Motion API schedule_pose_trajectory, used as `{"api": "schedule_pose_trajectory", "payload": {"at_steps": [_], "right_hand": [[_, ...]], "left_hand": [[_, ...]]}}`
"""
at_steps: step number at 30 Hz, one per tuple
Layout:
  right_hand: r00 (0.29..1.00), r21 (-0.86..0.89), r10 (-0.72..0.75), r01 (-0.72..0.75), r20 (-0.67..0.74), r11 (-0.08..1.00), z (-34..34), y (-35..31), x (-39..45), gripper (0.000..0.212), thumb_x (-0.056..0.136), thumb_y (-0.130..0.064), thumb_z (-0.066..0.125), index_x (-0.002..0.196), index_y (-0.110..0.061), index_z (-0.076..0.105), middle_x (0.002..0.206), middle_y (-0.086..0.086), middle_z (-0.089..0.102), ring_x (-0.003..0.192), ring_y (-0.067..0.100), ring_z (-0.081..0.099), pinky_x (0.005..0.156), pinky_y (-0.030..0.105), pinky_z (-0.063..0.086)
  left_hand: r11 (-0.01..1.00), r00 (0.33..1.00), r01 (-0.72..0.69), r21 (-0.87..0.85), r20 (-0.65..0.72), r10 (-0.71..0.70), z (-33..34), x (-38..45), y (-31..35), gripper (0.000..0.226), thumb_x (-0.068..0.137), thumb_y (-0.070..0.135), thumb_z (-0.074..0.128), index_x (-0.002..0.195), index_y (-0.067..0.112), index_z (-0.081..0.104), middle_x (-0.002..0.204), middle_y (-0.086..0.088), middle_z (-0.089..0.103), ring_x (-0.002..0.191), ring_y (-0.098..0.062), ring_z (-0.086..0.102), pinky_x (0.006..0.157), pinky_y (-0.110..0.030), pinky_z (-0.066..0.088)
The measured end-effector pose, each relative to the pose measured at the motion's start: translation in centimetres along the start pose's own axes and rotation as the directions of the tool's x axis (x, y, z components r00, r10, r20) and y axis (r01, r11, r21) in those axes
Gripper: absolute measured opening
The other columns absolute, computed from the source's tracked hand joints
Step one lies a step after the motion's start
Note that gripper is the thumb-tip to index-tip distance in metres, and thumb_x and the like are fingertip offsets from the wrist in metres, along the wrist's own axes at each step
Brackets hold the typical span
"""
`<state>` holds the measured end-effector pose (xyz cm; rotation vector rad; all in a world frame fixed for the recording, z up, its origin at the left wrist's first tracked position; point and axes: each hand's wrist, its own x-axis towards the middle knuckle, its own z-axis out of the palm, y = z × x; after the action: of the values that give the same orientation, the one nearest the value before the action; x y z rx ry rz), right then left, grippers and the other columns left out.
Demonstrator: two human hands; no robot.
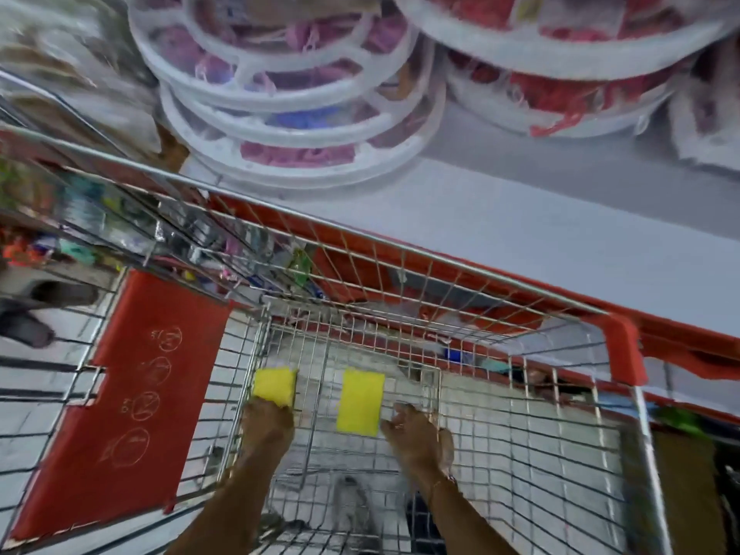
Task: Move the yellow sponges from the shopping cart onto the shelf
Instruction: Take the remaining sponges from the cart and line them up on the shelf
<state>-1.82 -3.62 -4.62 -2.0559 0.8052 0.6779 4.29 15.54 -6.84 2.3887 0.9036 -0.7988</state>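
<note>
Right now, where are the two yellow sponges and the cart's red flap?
left sponge [274, 385], head view, middle of its top face
right sponge [359, 401], head view, centre of its face
red flap [132, 398], head view, its middle

Shiny metal wire cart [400, 250] with matt red plastic flap [132, 394]; porous matt yellow sponges [359, 402].

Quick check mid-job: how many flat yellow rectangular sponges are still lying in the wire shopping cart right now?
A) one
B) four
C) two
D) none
C: two flat yellow rectangular sponges lie in the wire shopping cart, one at the fingers of the left hand, the other just beside the right hand. None is on the grey shelf yet.
</note>
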Motion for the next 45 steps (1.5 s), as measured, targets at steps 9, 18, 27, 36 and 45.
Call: {"api": "schedule_pose_trajectory", "payload": {"at_steps": [9,18,27,36,45], "right_hand": [[0.991,0.067,0.094,-0.088,-0.09,0.994,3.4,-0.2,1.4,0.04,0.079,-0.029,0.071,0.112,-0.007,0.064,0.119,0.016,0.061,0.101,0.03,0.062,0.076,0.029,0.044],[0.966,0.392,0.243,-0.19,-0.089,0.9,1.5,-0.2,1.8,0.034,0.07,-0.019,0.082,0.092,-0.013,0.056,0.088,0.01,0.067,0.088,0.031,0.066,0.072,0.034,0.048],[0.994,0.559,0.105,-0.107,0.035,0.822,-6.9,-1.5,-3.2,0.025,0.076,-0.008,0.077,0.098,-0.008,0.066,0.093,0.013,0.069,0.074,0.02,0.064,0.076,0.036,0.059],[0.995,0.674,-0.052,0.097,-0.087,0.732,-19.5,-4.6,-11.7,0.027,0.077,-0.009,0.076,0.102,-0.002,0.067,0.1,0.016,0.073,0.085,0.025,0.071,0.06,0.025,0.058],[0.931,0.678,-0.189,0.359,-0.313,0.641,-32.2,-7.0,-19.9,0.052,0.065,-0.022,0.083,0.108,0.002,0.067,0.105,0.019,0.074,0.099,0.031,0.07,0.093,0.045,0.055]], "left_hand": [[0.996,0.999,0.013,-0.083,-0.043,-0.016,1.9,-1.5,1.3,0.07,0.066,0.054,0.076,0.112,0.003,0.058,0.131,-0.028,0.045,0.124,-0.043,0.043,0.098,-0.05,0.042],[0.872,0.988,0.11,-0.477,0.144,-0.046,1.9,-1.5,1.1,0.061,0.069,0.024,0.083,0.117,0.0,0.054,0.113,-0.02,0.067,0.109,-0.035,0.062,0.096,-0.04,0.047],[0.829,0.921,0.083,-0.553,0.361,0.149,-3.2,-5.0,4.4,0.028,0.067,0.015,0.084,0.085,0.002,0.067,0.106,-0.02,0.071,0.103,-0.035,0.067,0.093,-0.041,0.054],[0.768,0.701,-0.227,-0.598,0.447,0.555,-12.7,-15.3,12.2,0.079,0.051,0.025,0.09,0.121,0.007,0.058,0.114,-0.012,0.071,0.102,-0.025,0.068,0.079,-0.033,0.059],[0.583,0.473,-0.523,-0.622,0.358,0.805,-20.3,-27.4,21.4,0.053,0.073,0.016,0.079,0.119,0.017,0.052,0.109,-0.009,0.071,0.093,-0.02,0.069,0.07,-0.026,0.057]]}}
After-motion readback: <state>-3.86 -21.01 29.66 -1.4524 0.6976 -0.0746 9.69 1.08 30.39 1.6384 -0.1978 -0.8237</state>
